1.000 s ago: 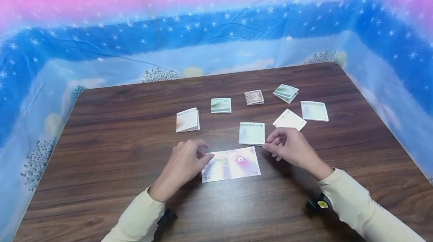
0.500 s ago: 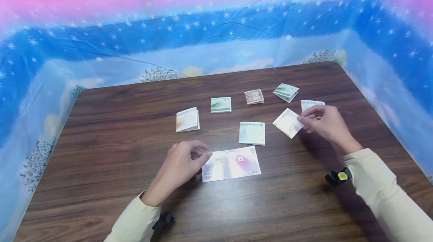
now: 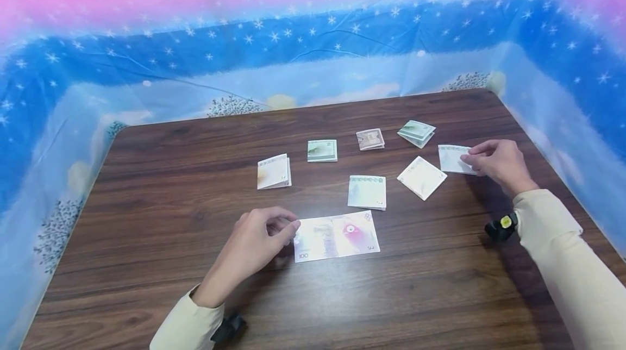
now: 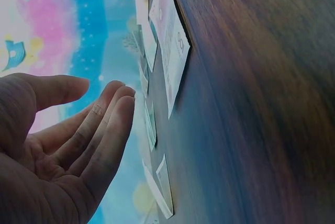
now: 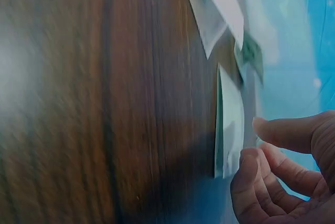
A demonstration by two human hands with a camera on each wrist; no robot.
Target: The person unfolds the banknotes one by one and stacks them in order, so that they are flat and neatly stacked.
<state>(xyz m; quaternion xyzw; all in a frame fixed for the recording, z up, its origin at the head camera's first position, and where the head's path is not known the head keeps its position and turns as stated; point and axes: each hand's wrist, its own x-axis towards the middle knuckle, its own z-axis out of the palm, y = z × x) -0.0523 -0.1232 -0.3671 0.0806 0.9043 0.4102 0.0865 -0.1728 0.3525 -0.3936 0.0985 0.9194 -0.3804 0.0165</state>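
An unfolded 100 banknote (image 3: 337, 237), pale pink with a crease across its middle, lies flat on the table. My left hand (image 3: 256, 241) hovers at its left edge; in the left wrist view thumb and fingers (image 4: 104, 140) are apart with nothing between them. At the far right, my right hand (image 3: 501, 165) overlaps the right edge of a folded pale green banknote (image 3: 451, 158). The right wrist view has that folded note (image 5: 230, 124) standing slightly ajar on the table, with the thumb (image 5: 288, 134) and loosely bent fingers near its end, a gap between them.
More folded banknotes lie about: a pale one (image 3: 367, 192) behind the 100, a diamond-turned one (image 3: 421, 178), a brown one (image 3: 370, 139), green ones (image 3: 323, 151) farther back, and another (image 3: 273, 172) at left. A snowflake-patterned cloth (image 3: 313, 40) hangs beyond the wooden table (image 3: 161, 203).
My right hand has moved right and away from me, from the pale folded note past the diamond-turned one to the far-right note. My left hand has drawn slightly back left.
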